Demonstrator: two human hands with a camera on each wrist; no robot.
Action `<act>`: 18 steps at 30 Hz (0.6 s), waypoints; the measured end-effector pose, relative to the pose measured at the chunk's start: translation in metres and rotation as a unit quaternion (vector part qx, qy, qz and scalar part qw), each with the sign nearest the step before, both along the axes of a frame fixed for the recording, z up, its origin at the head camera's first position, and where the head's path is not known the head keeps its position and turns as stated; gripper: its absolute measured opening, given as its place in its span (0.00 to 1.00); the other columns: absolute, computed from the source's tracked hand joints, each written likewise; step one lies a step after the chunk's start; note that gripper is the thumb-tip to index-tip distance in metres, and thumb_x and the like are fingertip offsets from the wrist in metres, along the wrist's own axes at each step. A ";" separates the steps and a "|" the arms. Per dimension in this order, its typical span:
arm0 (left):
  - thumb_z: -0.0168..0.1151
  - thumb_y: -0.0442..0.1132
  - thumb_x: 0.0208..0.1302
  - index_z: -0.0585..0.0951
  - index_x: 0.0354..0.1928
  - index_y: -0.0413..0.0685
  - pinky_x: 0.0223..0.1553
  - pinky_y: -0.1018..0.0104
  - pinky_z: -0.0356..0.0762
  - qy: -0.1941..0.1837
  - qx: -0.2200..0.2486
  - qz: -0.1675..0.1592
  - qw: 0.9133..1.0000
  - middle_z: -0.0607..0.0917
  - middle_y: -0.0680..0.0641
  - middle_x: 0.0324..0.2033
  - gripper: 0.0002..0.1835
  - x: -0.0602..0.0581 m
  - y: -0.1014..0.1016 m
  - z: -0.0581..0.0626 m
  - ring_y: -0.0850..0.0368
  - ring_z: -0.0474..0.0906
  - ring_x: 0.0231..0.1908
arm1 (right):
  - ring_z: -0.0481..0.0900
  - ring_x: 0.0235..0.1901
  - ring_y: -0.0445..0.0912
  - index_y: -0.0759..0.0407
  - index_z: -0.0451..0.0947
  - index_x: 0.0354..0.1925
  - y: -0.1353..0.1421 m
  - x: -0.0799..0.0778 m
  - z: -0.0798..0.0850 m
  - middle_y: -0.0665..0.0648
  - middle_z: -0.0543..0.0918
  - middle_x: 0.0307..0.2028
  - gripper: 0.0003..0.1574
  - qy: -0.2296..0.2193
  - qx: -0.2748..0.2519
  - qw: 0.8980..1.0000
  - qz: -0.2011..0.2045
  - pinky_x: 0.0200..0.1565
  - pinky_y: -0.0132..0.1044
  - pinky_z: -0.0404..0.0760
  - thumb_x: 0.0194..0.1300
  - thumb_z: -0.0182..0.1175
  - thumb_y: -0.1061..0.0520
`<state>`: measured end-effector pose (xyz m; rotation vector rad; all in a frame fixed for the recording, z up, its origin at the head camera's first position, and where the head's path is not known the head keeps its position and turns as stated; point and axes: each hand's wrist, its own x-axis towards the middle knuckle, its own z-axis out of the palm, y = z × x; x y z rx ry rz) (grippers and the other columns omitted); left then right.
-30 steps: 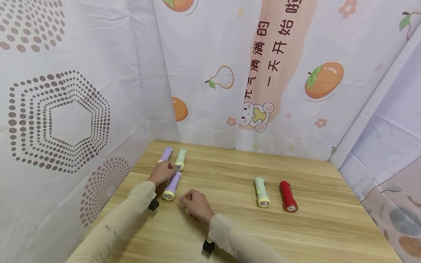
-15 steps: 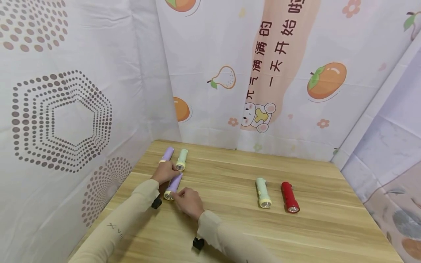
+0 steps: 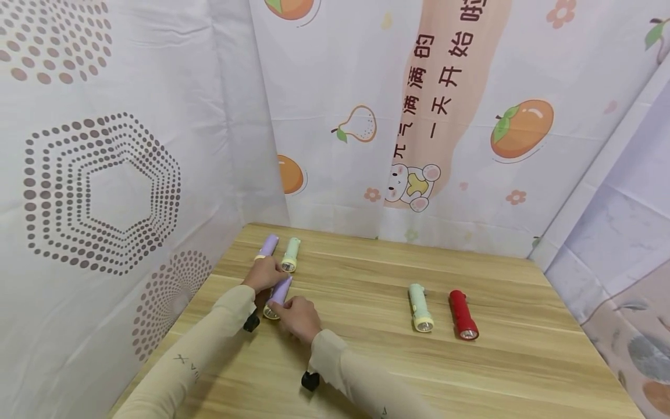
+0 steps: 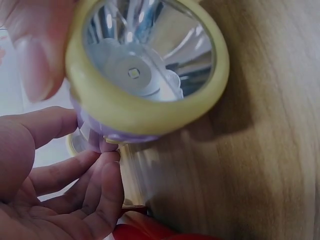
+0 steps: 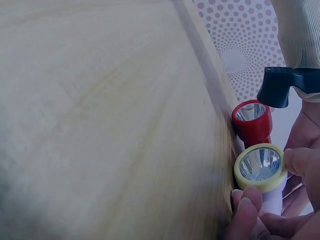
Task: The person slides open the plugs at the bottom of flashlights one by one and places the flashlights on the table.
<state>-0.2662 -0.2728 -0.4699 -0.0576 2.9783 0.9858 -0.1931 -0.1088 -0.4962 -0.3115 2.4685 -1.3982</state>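
Observation:
A purple flashlight (image 3: 281, 292) with a yellow rim lies on the table at left, its lens facing the person. My right hand (image 3: 300, 319) pinches it near the yellow head, thumb and fingers on either side of the rim in the right wrist view. At the tail end, the fingertips of my left hand (image 3: 263, 273) pinch the purple body, seen past the lens in the left wrist view. A red flashlight (image 5: 251, 122) lies right beside it, hidden under my left hand in the head view. Behind are another purple flashlight (image 3: 269, 245) and a pale green flashlight (image 3: 291, 255).
To the right on the wooden table (image 3: 366, 361) lie a second pale green flashlight (image 3: 420, 306) and a second red flashlight (image 3: 463, 314), side by side. Patterned white cloths (image 3: 324, 186) hang at the back and both sides of the table.
My right hand has moved left to the near purple flashlight and taken hold of its head end. My left hand has shifted slightly right, to the tail. The other visible flashlights stay put.

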 end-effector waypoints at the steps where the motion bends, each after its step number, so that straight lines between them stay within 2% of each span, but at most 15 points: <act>1: 0.71 0.39 0.62 0.84 0.27 0.41 0.28 0.65 0.76 0.000 -0.001 0.001 1.000 0.85 0.48 0.26 0.10 0.000 0.000 0.000 0.54 0.79 0.28 | 0.68 0.09 0.42 0.52 0.78 0.19 0.000 0.000 0.000 0.48 0.72 0.09 0.31 -0.001 -0.004 1.000 0.002 0.11 0.35 0.66 0.67 0.64 0.32; 8: 0.71 0.39 0.63 0.84 0.24 0.42 0.26 0.65 0.75 -0.008 0.019 -0.001 1.000 0.84 0.49 0.23 0.12 0.003 -0.001 0.001 0.55 0.77 0.26 | 0.66 0.08 0.42 0.54 0.79 0.22 0.001 -0.002 -0.001 0.48 0.72 0.11 0.29 -0.007 -0.024 1.000 0.013 0.11 0.34 0.65 0.67 0.66 0.35; 13: 0.70 0.39 0.65 0.85 0.27 0.41 0.24 0.65 0.74 -0.036 0.076 0.004 0.996 0.83 0.48 0.23 0.11 0.006 -0.004 0.007 0.57 0.75 0.22 | 0.66 0.09 0.42 0.54 0.79 0.23 0.002 -0.003 0.000 0.48 0.71 0.11 0.26 -0.016 -0.038 0.999 0.021 0.11 0.34 0.64 0.67 0.68 0.38; 18: 0.69 0.38 0.67 0.88 0.33 0.40 0.28 0.63 0.79 -0.048 0.125 -0.001 0.991 0.86 0.47 0.28 0.08 0.009 -0.009 0.011 0.57 0.77 0.24 | 0.67 0.11 0.41 0.55 0.81 0.31 0.004 -0.001 0.001 0.49 0.74 0.14 0.21 -0.022 -0.045 0.998 0.026 0.12 0.33 0.66 0.67 0.69 0.40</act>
